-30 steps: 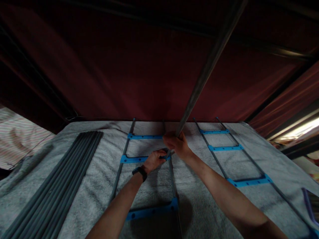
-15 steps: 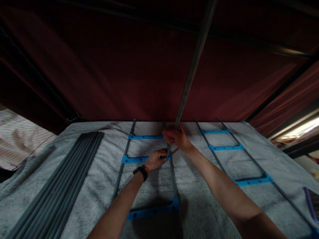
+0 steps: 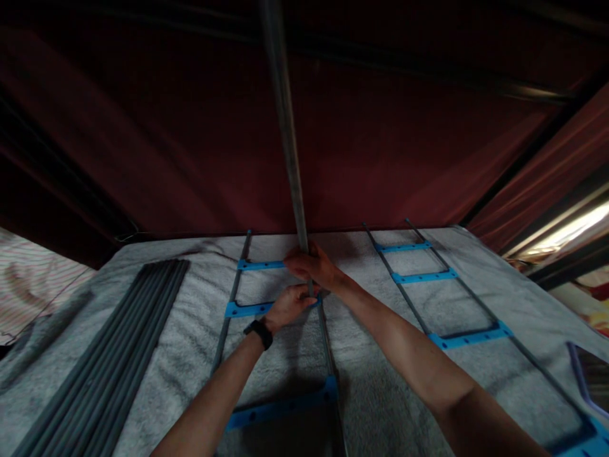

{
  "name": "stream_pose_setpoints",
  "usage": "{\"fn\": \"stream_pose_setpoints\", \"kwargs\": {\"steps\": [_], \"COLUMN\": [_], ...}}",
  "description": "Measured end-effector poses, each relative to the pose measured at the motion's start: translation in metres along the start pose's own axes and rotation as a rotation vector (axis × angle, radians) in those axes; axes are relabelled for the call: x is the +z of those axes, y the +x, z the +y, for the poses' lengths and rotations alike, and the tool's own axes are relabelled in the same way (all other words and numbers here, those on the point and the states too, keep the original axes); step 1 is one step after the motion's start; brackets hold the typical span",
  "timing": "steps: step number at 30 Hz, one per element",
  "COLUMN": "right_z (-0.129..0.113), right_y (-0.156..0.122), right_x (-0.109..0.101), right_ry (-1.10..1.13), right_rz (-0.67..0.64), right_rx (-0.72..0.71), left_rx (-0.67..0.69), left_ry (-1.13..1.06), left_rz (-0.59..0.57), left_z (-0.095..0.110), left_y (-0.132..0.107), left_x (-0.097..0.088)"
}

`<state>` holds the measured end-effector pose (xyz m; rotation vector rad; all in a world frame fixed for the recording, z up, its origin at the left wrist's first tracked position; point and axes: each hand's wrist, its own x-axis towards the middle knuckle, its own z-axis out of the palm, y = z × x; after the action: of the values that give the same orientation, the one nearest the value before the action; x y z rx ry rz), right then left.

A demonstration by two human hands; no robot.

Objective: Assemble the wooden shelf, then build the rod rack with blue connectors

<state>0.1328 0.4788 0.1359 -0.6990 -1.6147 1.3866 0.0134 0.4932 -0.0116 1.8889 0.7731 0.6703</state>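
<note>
A ladder-like frame of grey rods and blue crossbars [image 3: 247, 309] lies on a grey towel. My right hand [image 3: 314, 268] is closed round a long grey rod [image 3: 287, 133] that stands nearly upright, its lower end at the right end of the middle crossbar. My left hand [image 3: 285, 306], a black watch on its wrist, pinches the crossbar's right end just under the right hand. The rod's foot is hidden between the hands.
A bundle of several grey rods [image 3: 109, 362] lies on the towel [image 3: 181, 355] at the left. A second rod-and-crossbar frame [image 3: 445, 304] lies to the right. Dark red fabric [image 3: 190, 146] hangs behind. A dark flat object [image 3: 587, 377] sits at the right edge.
The rod in my right hand has swung from leaning right to nearly upright, tipping slightly left. Both hands stay at the middle crossbar's right end.
</note>
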Motion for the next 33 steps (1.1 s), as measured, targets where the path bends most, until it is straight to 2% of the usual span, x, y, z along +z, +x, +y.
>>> {"fn": "stream_pose_setpoints", "kwargs": {"steps": [3, 7, 9, 12, 16, 19, 22, 25, 27, 30, 33], "right_z": [-0.002, 0.007, 0.017, 0.03, 0.029, 0.034, 0.059, 0.093, 0.111, 0.123, 0.124], "right_y": [0.004, 0.009, 0.01, 0.011, 0.01, -0.007, -0.049, -0.102, -0.129, -0.146, -0.145], "right_x": [0.0, -0.003, -0.003, -0.003, -0.01, -0.024, -0.03, -0.014, 0.008, 0.043, 0.066], "right_ry": [-0.006, -0.029, -0.064, -0.113, -0.238, -0.351, -0.454, -0.557, -0.839, -1.128, -1.207], "right_rz": [0.075, 0.334, 0.419, 0.45, 0.393, 0.457, 0.646, 0.702, 0.592, 0.507, 0.47], "right_rx": [0.01, 0.034, 0.042, 0.06, 0.067, 0.114, 0.241, 0.386, 0.536, 0.676, 0.719], "left_rx": [-0.014, -0.03, -0.04, -0.046, -0.035, -0.032, -0.043, -0.069, -0.091, -0.12, -0.137], "left_ry": [0.063, 0.11, 0.12, 0.115, 0.059, 0.009, -0.039, -0.081, -0.111, -0.161, -0.195], "left_rz": [0.01, 0.005, 0.008, 0.01, 0.025, 0.053, 0.064, 0.074, 0.088, 0.114, 0.147], "left_z": [0.006, 0.006, 0.004, 0.001, -0.001, 0.0, 0.002, 0.002, 0.002, 0.003, 0.004], "left_y": [0.003, 0.009, 0.012, 0.014, 0.013, 0.012, 0.01, 0.008, 0.007, 0.004, 0.002], "left_x": [-0.001, -0.005, -0.006, -0.005, -0.003, -0.001, 0.0, 0.0, 0.001, 0.003, 0.007]}}
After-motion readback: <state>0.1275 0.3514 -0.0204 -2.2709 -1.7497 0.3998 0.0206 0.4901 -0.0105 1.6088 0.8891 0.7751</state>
